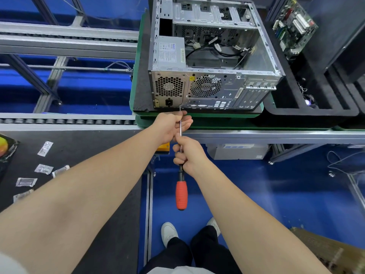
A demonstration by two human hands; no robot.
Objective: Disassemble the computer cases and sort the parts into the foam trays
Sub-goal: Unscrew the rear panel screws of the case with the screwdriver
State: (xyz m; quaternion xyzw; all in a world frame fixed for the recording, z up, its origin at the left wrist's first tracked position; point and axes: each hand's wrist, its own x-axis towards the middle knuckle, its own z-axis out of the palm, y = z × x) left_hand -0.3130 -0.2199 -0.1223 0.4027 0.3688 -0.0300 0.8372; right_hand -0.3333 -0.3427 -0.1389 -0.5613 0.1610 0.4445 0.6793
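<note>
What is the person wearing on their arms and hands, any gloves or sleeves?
The left hand and right hand are bare: no gloves, rings or watch show. Both forearms are uncovered; a pale sleeve edge shows high on the left arm.

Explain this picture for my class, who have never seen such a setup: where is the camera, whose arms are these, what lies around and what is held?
No machine here: one camera worn on a person's head looks down at their own bare arms. The left hand steadies the metal shaft of a screwdriver near its tip; the right hand grips it just above the red handle. The tip meets the back panel of an open computer case on a dark mat. To its right, a black foam tray holds a circuit board. Small packets lie on the dark surface at left.
</note>
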